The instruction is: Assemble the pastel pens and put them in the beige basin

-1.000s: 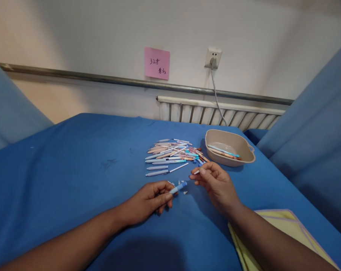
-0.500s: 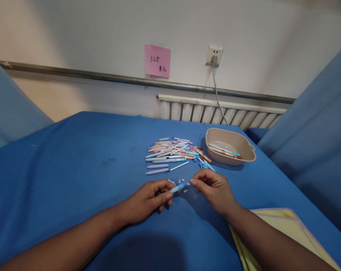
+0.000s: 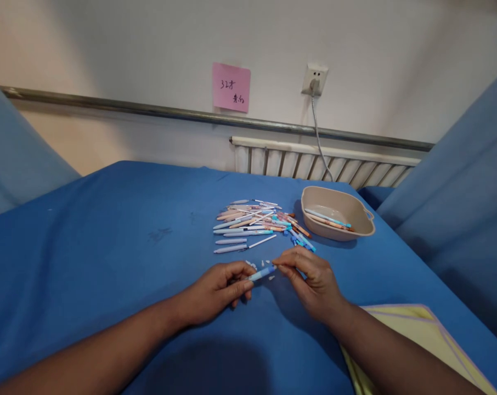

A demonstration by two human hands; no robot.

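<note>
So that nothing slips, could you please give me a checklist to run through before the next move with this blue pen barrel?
1. Left hand grips the blue pen barrel at its near end: ok.
2. Right hand pinches the barrel's far end: ok.
3. A small part between those fingertips: cannot tell, hidden.
4. Loose white bits lie just beyond the barrel: ok.
5. Beige tray upright, with room beside its few pens: ok.

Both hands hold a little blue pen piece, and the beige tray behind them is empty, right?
Not empty: the head view shows the beige tray holding a few pens. The left hand and right hand do hold the blue pen piece.
</note>
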